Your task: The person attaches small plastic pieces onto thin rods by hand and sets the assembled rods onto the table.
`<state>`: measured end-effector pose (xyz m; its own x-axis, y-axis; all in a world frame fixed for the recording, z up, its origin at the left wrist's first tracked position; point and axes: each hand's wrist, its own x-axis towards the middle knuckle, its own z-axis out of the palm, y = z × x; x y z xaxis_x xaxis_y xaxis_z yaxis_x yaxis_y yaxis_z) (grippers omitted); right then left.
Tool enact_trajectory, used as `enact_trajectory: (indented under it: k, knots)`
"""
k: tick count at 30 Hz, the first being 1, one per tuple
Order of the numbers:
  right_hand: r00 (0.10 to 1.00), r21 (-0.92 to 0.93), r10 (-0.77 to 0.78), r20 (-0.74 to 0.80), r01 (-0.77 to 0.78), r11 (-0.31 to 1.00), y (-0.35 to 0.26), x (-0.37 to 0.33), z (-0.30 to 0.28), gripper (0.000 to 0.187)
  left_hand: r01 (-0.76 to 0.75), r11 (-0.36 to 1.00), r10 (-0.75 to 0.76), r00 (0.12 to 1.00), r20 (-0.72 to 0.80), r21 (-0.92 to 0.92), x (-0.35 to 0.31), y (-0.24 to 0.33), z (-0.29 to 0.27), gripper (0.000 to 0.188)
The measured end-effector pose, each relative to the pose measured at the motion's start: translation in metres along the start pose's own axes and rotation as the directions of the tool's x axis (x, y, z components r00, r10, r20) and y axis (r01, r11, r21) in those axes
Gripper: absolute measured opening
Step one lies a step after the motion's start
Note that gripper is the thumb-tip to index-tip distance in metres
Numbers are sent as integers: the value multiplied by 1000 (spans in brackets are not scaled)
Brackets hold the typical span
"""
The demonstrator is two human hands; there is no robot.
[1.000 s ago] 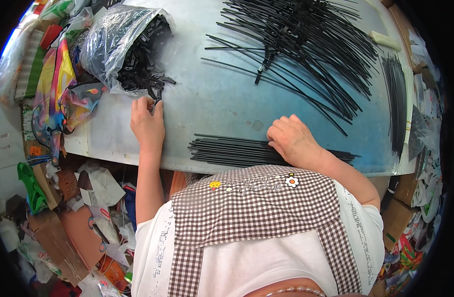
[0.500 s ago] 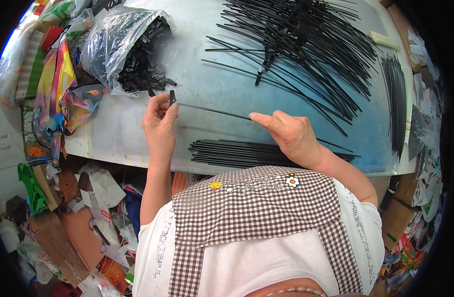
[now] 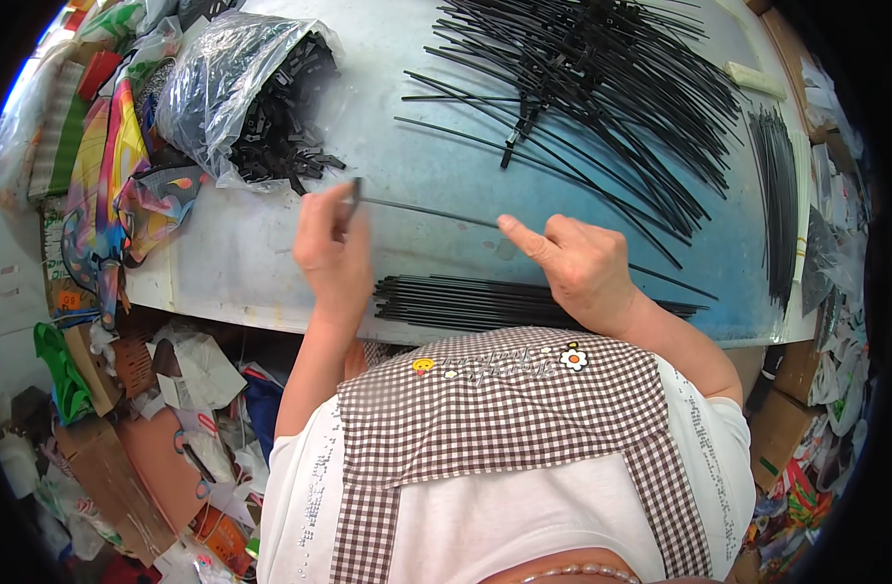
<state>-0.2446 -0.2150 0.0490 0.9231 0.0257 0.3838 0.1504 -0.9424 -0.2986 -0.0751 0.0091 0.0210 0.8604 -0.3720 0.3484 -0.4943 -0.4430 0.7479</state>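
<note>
My left hand (image 3: 331, 243), a little blurred, pinches a small flat black plastic piece (image 3: 356, 191). From that piece a thin black rod (image 3: 431, 210) runs to the right, its end meeting the piece at my fingertips. My right hand (image 3: 587, 268) is closed around the rod, index finger and thumb lying along it, and the rod's far end sticks out beyond the hand. Just below the rod, a bundle of loose black rods (image 3: 455, 302) lies along the table's near edge, partly hidden behind my right hand and wrist.
A clear plastic bag (image 3: 207, 92) spills black plastic pieces (image 3: 280, 161) at the table's upper left. A tangled heap of rods with fittings (image 3: 601, 88) covers the upper right. More thin rods (image 3: 775, 204) lie along the right edge. Colourful fabric (image 3: 115, 185) hangs at the left.
My left hand has shifted to the right with the black piece. My right hand and the rod have moved slightly right too.
</note>
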Motion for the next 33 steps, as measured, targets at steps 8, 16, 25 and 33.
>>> enact_trajectory:
  k: [8,16,25,33]
  knots:
    - [971,87,237,-25,-235,968,18,21,40,32,-399,899,428,888,170,-178,-25,50,46,36]
    - [965,167,53,257,-98,981,16,-7,2,24,-295,876,279,955,97,382,58,-59,2,33]
    - [909,220,37,414,-139,966,8,-22,14,24,-78,973,40,984,172,220,65,-64,-4,19]
    - [919,193,32,393,-116,974,11,-23,12,24,513,523,-315,858,405,-680,34,-37,-6,18]
